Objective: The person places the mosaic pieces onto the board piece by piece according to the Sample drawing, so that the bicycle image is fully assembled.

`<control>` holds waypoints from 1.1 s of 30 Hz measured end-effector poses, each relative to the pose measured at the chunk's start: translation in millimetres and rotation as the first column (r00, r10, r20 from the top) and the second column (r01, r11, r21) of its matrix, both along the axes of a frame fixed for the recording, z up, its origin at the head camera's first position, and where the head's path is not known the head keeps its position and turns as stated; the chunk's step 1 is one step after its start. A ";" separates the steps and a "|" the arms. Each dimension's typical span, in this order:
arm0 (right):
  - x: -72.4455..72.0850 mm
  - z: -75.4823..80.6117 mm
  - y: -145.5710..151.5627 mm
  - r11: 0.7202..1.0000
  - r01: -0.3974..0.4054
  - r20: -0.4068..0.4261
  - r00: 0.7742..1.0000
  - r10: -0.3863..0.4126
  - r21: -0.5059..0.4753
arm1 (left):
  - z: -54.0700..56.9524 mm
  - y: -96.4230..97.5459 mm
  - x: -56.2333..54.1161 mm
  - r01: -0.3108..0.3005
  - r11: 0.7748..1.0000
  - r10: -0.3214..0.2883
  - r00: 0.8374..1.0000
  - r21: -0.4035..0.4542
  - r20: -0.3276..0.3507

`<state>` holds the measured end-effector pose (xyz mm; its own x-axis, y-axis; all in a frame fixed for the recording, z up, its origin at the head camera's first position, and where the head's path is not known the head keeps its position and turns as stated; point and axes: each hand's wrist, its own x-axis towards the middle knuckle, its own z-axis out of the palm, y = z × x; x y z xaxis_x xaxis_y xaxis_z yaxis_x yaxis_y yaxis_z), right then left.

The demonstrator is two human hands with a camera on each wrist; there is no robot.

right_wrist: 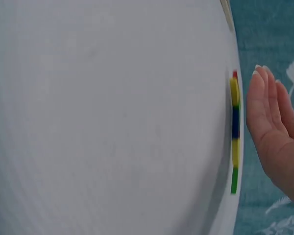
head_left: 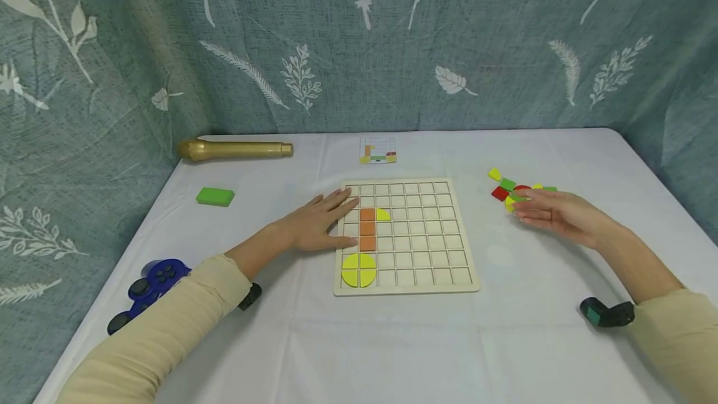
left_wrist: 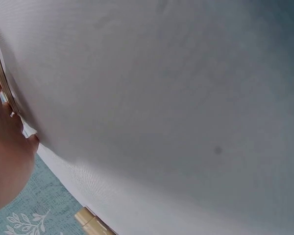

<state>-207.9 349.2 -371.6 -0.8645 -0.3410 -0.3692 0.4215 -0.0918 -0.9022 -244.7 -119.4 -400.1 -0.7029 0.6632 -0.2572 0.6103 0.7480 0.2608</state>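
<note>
My left hand (head_left: pixel 318 224) rests with spread fingers on the left edge of a pale wooden grid board (head_left: pixel 426 289). On the board lie a column of orange squares (head_left: pixel 367 229), a yellow quarter-circle (head_left: pixel 383 214) and a yellow circle (head_left: pixel 359 270) made of quarter pieces. To the right of the board, my right hand (head_left: pixel 563 214) hovers over a loose group of flat coloured pieces, partly hiding them. A red piece (head_left: pixel 500 193) and a green piece (head_left: pixel 507 184) show past its fingertips. In the right wrist view its fingers are nearly straight, above the yellow piece (right_wrist: pixel 235 152).
A small pattern card (head_left: pixel 378 150) lies behind the board. At the back left is a gold microphone (head_left: pixel 241 149), with a green block (head_left: pixel 215 196) in front of it. A blue game controller (head_left: pixel 159 279) sits by the left sleeve. A patterned curtain (head_left: pixel 392 48) hangs behind the table.
</note>
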 end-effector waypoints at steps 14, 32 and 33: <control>-11.1 1.6 38.1 0.969 0.173 -0.061 0.984 -0.165 0.174 | -0.2 0.0 1.0 -0.013 1.000 0.013 1.000 0.013 -0.009; -34.7 -11.5 62.0 0.838 0.174 -0.156 0.982 -0.108 0.517 | 1.3 0.7 1.8 -0.009 1.000 0.009 1.000 0.007 0.005; -35.4 -11.7 60.5 0.799 0.157 -0.168 0.983 -0.071 0.580 | 1.8 0.6 1.6 -0.008 1.000 0.008 1.000 0.008 0.003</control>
<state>-243.3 409.7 -383.2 -0.9379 0.0096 -0.3467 0.3161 0.4349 -0.8431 -243.0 -118.8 -398.3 -0.7076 0.6594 -0.2542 0.6033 0.7509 0.2685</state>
